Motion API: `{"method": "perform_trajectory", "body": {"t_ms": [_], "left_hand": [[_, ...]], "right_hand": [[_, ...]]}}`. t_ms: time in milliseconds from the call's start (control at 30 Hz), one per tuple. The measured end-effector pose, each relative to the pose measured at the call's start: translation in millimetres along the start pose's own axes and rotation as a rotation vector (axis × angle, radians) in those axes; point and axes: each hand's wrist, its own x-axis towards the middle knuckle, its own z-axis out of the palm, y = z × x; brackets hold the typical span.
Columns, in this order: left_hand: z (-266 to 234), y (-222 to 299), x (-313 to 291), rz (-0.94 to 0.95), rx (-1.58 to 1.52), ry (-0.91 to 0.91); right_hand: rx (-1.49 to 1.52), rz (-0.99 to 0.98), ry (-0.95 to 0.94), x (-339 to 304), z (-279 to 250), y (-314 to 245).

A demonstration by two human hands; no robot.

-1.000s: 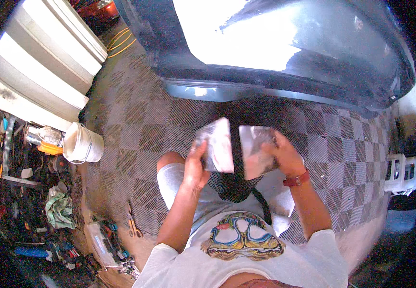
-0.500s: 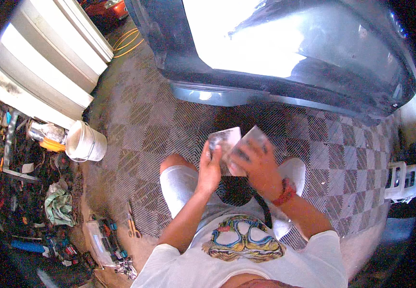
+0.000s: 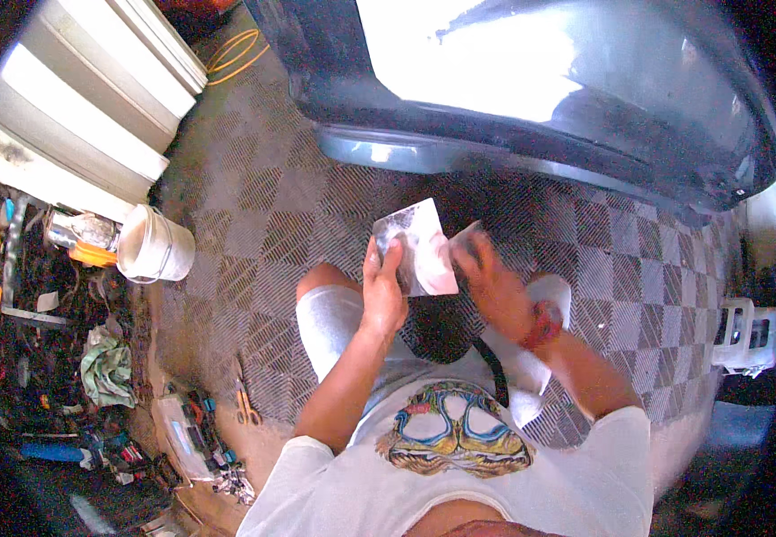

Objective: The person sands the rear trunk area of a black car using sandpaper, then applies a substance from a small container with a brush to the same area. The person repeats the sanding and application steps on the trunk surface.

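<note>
My left hand [image 3: 384, 291] grips a flat pale square plate [image 3: 431, 224] by its left side, thumb across the face. Pinkish-white paste [image 3: 430, 259] and dark smudges lie on this plate. Just right of it, my right hand [image 3: 497, 291] is closed on a thin grey flat spreader [image 3: 466, 235], seen nearly edge-on and blurred by motion. The spreader is at the plate's right edge; whether they touch I cannot tell. Ahead of both hands stands a dark car bumper [image 3: 513, 166] with a large pale patch above it.
Ribbed chequered floor tiles [image 3: 262, 242] lie around my knees. On the left are a white bucket [image 3: 157, 246], orange-handled scissors [image 3: 246, 407], a green cloth [image 3: 108, 371] and cluttered tools. A white plastic stool [image 3: 748, 336] stands at far right; a yellow hose [image 3: 236, 55] lies at upper left.
The spreader in my right hand has tipped from showing its broad face to nearly edge-on, uncovering more of the plate. Both hands sit slightly higher in view.
</note>
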Motion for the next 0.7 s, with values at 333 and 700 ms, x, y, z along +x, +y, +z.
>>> {"method": "perform_trajectory", "body": {"t_ms": [333,700], "left_hand": [[-0.8,11.9,6.4,0.021,-0.036,0.094],[-20.2,-2.3,3.0,0.276,0.714,0.174]], "right_hand": [[0.236,0.082,-0.111,-13.9,-6.0,-5.2],[-0.092,-0.181,-0.065,-8.2,-18.9,-34.2]]}}
